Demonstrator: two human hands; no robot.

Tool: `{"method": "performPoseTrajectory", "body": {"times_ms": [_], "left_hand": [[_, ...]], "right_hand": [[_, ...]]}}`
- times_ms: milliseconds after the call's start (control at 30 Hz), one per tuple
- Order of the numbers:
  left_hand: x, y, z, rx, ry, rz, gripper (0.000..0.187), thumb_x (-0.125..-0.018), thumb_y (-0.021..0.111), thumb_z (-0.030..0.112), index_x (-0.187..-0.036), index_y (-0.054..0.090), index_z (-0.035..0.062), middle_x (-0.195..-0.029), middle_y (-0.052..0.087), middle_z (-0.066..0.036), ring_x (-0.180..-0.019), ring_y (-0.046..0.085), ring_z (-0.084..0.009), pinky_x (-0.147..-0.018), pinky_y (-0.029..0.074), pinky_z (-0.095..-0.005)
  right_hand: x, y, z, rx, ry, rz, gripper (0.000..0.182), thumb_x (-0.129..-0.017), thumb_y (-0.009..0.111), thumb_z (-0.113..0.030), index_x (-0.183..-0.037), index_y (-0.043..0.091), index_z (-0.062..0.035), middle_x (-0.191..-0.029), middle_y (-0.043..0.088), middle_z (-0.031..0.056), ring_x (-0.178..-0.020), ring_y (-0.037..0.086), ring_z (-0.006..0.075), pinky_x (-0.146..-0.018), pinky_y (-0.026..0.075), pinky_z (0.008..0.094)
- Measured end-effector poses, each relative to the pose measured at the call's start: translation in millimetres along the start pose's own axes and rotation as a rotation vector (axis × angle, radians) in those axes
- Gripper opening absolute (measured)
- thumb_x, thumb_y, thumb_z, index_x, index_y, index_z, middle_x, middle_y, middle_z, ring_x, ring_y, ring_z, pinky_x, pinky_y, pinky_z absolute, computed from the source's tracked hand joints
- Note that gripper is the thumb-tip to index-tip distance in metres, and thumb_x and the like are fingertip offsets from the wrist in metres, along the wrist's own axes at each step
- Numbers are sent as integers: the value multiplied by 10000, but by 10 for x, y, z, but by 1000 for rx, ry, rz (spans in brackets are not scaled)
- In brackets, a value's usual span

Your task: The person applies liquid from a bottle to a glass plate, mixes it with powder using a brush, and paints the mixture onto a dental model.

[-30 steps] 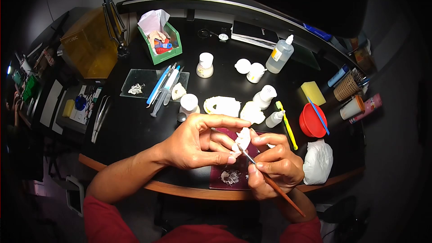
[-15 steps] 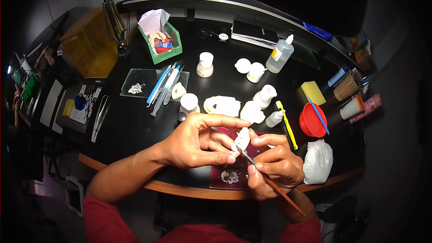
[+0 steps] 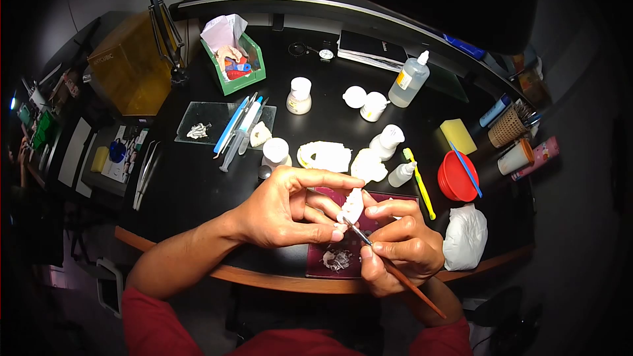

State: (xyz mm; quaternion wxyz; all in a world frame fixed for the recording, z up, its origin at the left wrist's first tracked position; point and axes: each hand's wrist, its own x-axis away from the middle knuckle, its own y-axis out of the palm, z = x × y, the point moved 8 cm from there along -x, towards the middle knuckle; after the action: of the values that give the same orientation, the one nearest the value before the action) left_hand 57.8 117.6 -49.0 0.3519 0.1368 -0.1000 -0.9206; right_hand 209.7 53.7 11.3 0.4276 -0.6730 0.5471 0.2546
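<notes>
My left hand (image 3: pixel 285 213) pinches a small whitish dental model (image 3: pixel 353 206) between thumb and fingertips, above the maroon mat. A wooden-handled carving tool (image 3: pixel 414 288) is held like a pen in my right hand (image 3: pixel 412 245). Its metal end touches the lower part of the model, though the exact tip is too small to make out. Fingers of the right hand also reach close to the model's right side. White shavings (image 3: pixel 337 260) lie on the mat (image 3: pixel 316 269) below. Just beyond my hands are two pale casts, one long (image 3: pixel 326 156) and one lumpy (image 3: pixel 369 166).
Several white bottles stand around the casts, including a jar (image 3: pixel 275 153). To the right are a toothbrush (image 3: pixel 424 191), red bowl (image 3: pixel 455 178), yellow sponge (image 3: pixel 457 136) and white bag (image 3: pixel 466 238). Syringes (image 3: pixel 241 132) and a green bin (image 3: pixel 254 79) sit left.
The dental model has turned slightly in my left fingers, and the tool's metal end has shifted a little left and down. Both hands keep their grips.
</notes>
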Motion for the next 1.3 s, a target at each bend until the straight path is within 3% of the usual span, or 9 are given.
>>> {"method": "performPoseTrajectory", "body": {"times_ms": [100,233,300,900,1300], "left_hand": [[-7,3,16,-15,9,-3,704,-878,743,-146,-1510,436,-111,-1294,664,-277,-1143,723,-277,-940,637,-322],[-9,-13,12,-14,13,-21,698,-864,751,-145,-1497,458,-116,-1373,616,-286,-1173,708,-274,-931,639,-317],[-13,-18,9,-12,18,-18,698,-859,752,-145,-1493,463,-118,-1375,616,-286,-1175,706,-268,-929,638,-313],[2,-45,-4,-7,12,-16,675,-851,757,-136,-1474,501,-112,-1371,624,-271,-1130,714,-229,-915,632,-295],[13,-48,-25,69,12,-72,608,-875,765,-93,-1442,543,-110,-1312,629,-209,-1118,717,-220,-950,608,-306]], "right_hand": [[15,4,11,-12,-28,-25,226,-765,747,40,-910,611,-67,-780,674,73,-999,681,326,-897,590,458],[0,11,-15,2,-17,-30,228,-751,752,56,-897,620,-58,-780,673,80,-995,686,329,-906,606,482],[-19,7,-27,-7,-15,-8,223,-717,754,94,-866,640,-27,-781,673,96,-977,704,338,-917,638,524],[-14,22,-20,-3,-22,-10,221,-733,764,90,-886,657,-28,-795,682,94,-969,703,326,-898,645,511],[3,14,-13,-57,-34,8,220,-734,775,81,-894,676,-33,-796,692,89,-1020,697,339,-830,648,437]]}}
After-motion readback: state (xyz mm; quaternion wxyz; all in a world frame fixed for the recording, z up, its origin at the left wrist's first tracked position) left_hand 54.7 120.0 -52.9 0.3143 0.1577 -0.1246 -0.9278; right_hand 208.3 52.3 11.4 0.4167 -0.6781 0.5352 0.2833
